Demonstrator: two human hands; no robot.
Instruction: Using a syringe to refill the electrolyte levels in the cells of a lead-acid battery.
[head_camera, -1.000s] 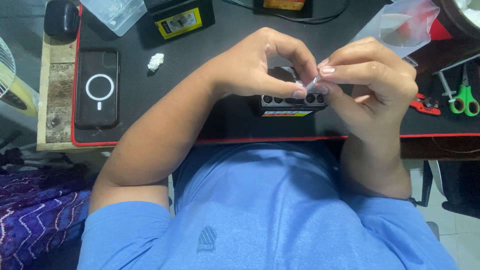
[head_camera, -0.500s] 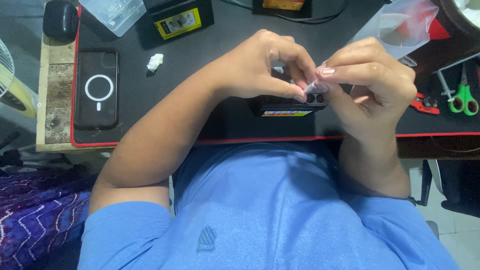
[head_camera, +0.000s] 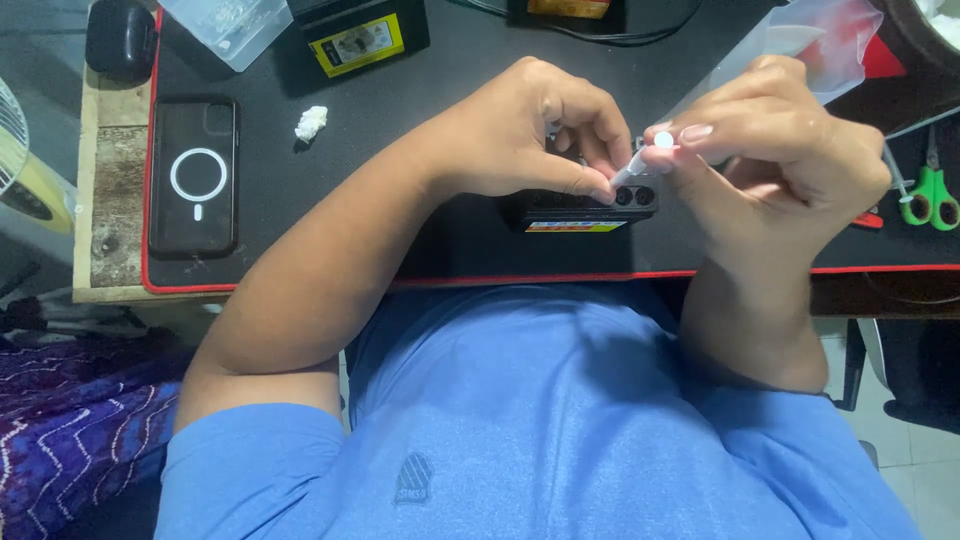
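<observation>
A small black battery (head_camera: 585, 207) with a row of round holes along its top lies on the black desk mat (head_camera: 420, 150). My left hand (head_camera: 540, 135) rests on it, fingers curled over its top. My right hand (head_camera: 775, 150) pinches a thin white tube (head_camera: 640, 160) between thumb and fingers, its tip angled down at one of the battery's right-hand holes.
A phone in a dark case (head_camera: 195, 175) lies at the mat's left. A white crumpled wad (head_camera: 311, 122) sits near it. Another black battery with a yellow label (head_camera: 360, 35), a clear plastic bag (head_camera: 800, 45) and green-handled scissors (head_camera: 930, 190) surround the work area.
My right hand has drawn slightly away from the left, and the white tube now shows more clearly, pointing down at the battery's holes.
</observation>
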